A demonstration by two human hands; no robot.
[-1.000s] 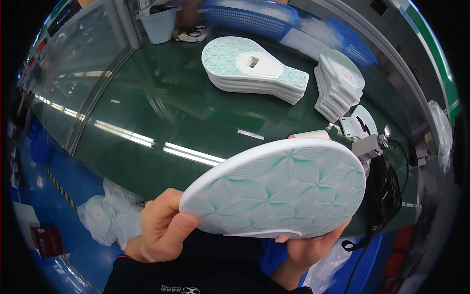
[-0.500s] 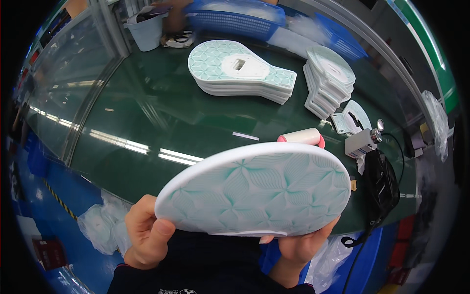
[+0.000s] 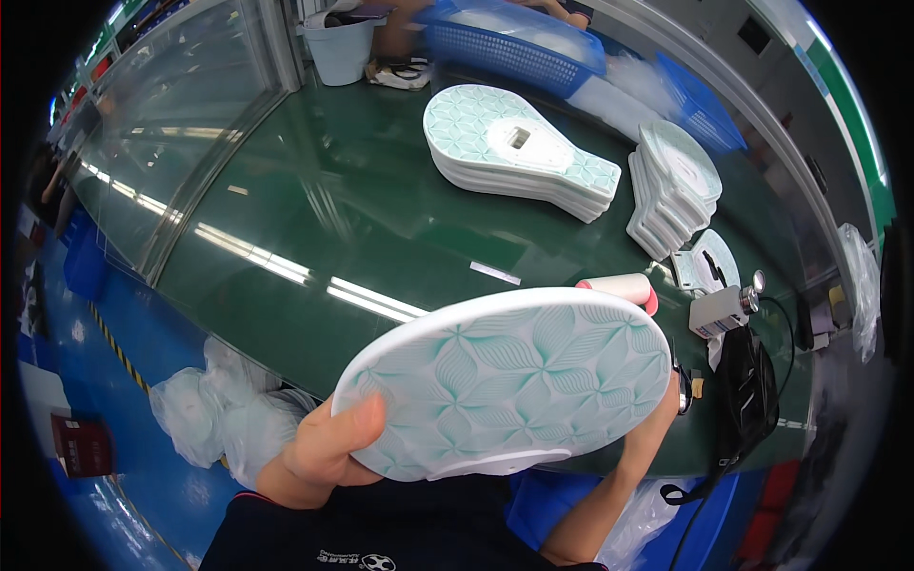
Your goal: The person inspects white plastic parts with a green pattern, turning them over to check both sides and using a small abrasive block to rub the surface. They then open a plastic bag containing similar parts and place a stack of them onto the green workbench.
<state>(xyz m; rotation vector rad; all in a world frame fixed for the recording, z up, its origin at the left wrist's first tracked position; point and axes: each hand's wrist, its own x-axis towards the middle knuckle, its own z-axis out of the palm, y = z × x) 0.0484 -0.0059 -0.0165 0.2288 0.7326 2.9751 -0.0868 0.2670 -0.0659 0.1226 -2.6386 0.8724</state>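
Observation:
A white plastic panel (image 3: 514,381) with a rounded outline and a pale green leaf-like pattern is tilted up in front of me. My left hand (image 3: 333,443) grips its lower left edge, thumb on the patterned face and fingers behind. My right hand (image 3: 665,411) is at the panel's right edge, mostly hidden behind it, its fingers out of sight. A small dark and metallic object (image 3: 683,385) shows right beside it; whether the hand touches it is unclear. Just past the panel's upper right edge lies a cream roll with pink ends (image 3: 619,286).
Similar panels are stacked (image 3: 519,143) on the green table (image 3: 333,209), with another stack (image 3: 676,190) to its right. At right are a white bottle with a metal top (image 3: 721,311) and a black bag (image 3: 747,385). Blue baskets (image 3: 514,46) and a pail (image 3: 340,52) stand behind.
My right hand has left the panel's lower edge and gone up beside its right edge. The left thumb has moved further onto the patterned face. The view has shifted left.

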